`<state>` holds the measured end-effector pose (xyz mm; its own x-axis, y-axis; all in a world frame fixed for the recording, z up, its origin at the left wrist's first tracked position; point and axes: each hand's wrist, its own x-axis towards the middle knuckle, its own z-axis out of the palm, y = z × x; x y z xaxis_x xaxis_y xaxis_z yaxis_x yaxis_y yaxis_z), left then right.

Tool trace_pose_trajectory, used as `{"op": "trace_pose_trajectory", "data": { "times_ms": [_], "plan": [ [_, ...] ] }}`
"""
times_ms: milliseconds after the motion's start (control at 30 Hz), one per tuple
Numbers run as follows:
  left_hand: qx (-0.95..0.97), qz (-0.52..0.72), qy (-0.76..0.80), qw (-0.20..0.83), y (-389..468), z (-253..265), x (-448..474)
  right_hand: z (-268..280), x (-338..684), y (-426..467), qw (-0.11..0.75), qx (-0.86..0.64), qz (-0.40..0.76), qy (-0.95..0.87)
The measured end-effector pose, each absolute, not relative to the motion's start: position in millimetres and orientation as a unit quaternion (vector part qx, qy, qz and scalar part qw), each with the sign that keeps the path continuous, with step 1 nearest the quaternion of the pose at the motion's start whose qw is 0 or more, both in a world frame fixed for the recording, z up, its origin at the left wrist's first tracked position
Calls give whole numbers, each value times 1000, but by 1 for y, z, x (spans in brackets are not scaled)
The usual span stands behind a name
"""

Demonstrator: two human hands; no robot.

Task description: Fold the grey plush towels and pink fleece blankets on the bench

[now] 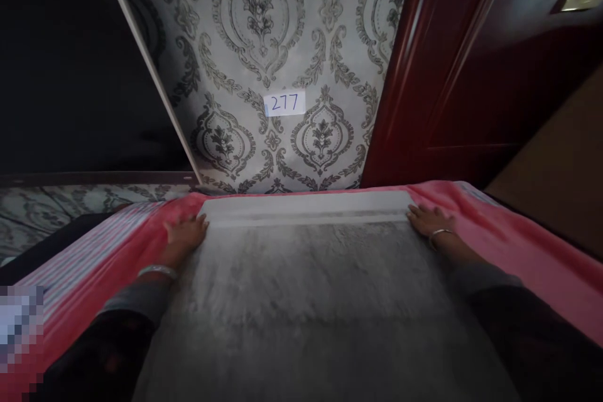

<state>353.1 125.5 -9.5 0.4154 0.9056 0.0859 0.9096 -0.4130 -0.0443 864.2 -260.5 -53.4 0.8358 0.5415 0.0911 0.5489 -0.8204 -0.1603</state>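
A wide grey, mottled piece (301, 276) with a pale band along its far edge lies in front of me, over a pink cloth (499, 239). I cannot tell whether it is fabric or a panel. At its far left corner rests my left hand (186, 233), fingers spread and the thumb side touching the edge. My right hand (431, 223) is at the far right corner, fingers stretched outward over the pink cloth and thumb side on the edge. Both palms face down and are hidden. The near end of the grey piece runs out of view.
Behind the cloth rises a patterned wall with a paper label (285, 102) reading 277. A large black screen (85, 75) stands at the left. On the right are a dark red door (452, 75) and a brown panel (560, 169). A striped cloth border (94, 242) lies at left.
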Motion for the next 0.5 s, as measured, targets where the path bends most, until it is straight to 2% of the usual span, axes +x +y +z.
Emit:
{"op": "trace_pose_trajectory", "data": {
  "times_ms": [133, 267, 333, 400, 500],
  "plan": [
    [-878, -48, -474, 52, 50, -20, 394, -41, 742, -238, 98, -897, -57, -427],
    [-974, -43, -220, -32, -70, -54, 424, -61, 603, -233, 135, -795, -13, -591],
    [-986, -51, -150, -45, -114, -63, 427, -67, 567, -238, 139, -757, -6, -639],
    [-986, -35, -159, -32, -129, -63, 420, -67, 566, -248, 124, -747, -5, -653],
    [-965, -14, -263, 14, -105, -52, 388, -61, 615, -281, 80, -809, -15, -583]
  ]
}}
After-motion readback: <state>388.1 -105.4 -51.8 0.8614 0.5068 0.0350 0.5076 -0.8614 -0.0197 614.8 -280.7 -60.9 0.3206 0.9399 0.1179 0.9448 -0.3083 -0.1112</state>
